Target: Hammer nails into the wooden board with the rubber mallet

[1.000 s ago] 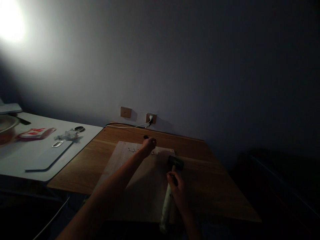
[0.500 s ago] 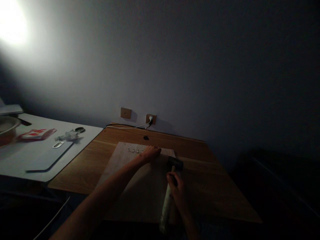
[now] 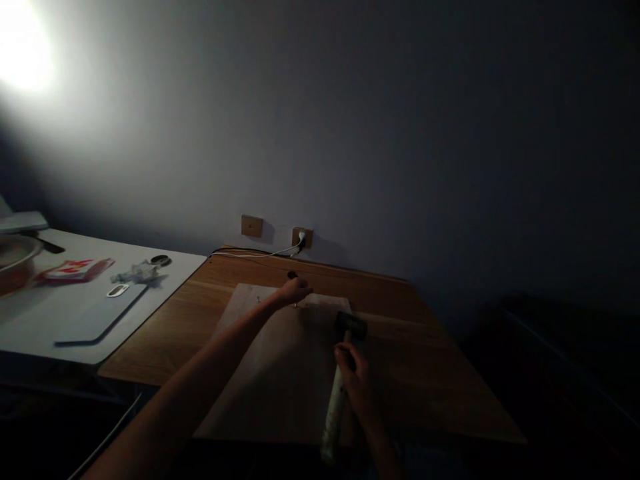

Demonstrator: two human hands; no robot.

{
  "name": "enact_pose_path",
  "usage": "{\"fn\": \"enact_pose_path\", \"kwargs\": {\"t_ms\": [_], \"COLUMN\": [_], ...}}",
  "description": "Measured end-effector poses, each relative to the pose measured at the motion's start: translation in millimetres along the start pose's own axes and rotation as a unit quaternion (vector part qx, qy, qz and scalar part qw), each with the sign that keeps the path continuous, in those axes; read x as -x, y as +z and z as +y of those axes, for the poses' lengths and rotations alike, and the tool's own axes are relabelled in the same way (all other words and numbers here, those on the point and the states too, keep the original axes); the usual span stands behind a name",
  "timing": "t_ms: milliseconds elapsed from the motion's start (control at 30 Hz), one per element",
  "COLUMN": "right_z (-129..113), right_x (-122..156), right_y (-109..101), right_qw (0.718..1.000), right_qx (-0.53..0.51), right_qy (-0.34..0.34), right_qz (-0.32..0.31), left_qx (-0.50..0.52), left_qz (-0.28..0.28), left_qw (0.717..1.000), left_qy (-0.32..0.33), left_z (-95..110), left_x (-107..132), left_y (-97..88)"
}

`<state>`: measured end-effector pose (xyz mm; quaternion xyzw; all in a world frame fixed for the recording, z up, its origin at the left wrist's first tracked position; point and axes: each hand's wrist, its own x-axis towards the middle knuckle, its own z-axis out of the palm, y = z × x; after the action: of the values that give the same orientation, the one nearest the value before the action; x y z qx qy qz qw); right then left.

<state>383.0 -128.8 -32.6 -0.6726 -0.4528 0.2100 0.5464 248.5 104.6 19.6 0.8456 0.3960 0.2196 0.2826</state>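
Dark-headed, pale-handled mallet [image 3: 335, 408] gripped by right hand [image 3: 353, 367], best held steady; left hand [image 3: 294, 292], grip unclear, near far edge of pale rectangular board [image 3: 280, 383]

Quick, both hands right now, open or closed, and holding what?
Left hand: over the board, fingers curled; can't tell whether it holds anything.
Right hand: closed, holding the mallet by its handle.

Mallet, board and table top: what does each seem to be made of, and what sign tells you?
Mallet: dark, dull head, perhaps rubber; pale, blotchy handle, perhaps painted wood.
Board: pale, matt, probably wood or a wood-look sheet, judging by its flat, unglossy face.
Table top: brown wood, going by its streaky grain, though laminate is possible.
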Motion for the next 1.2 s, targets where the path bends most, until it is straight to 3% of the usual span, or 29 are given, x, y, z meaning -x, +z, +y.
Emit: {"fn": "enact_pose_path", "kwargs": {"t_ms": [233, 467, 600, 733, 1033, 1200], "right_z": [1, 6, 6, 4, 4, 3], "right_x": [0, -1, -1, 0, -2, -3], "right_y": [-2, -1, -2, -2, 1, -1], "right_qw": [1.0, 1.0, 1.0, 1.0, 1.0, 1.0], "right_qx": [0.013, 0.009, 0.015, 0.012, -0.01, 0.003], "right_qy": [-0.007, -0.003, 0.01, -0.001, -0.007, -0.012], "right_qz": [-0.002, 0.007, 0.004, 0.0, 0.0, 0.0], "left_qx": [-0.084, -0.052, 0.006, 0.019, -0.083, -0.093], "left_qz": [-0.055, 0.02, 0.056, 0.036, -0.056, -0.041], "left_qw": [0.995, 0.998, 0.998, 0.999, 0.995, 0.995], "left_qy": [0.021, 0.014, -0.011, -0.018, 0.007, 0.007], "left_z": [4, 19, 19, 7, -12, -7], "left_x": [20, 12, -8, -8, 27, 27], "left_y": [-3.8, 4.2, -6.7, -21.0, -27.6, -24.9]}}
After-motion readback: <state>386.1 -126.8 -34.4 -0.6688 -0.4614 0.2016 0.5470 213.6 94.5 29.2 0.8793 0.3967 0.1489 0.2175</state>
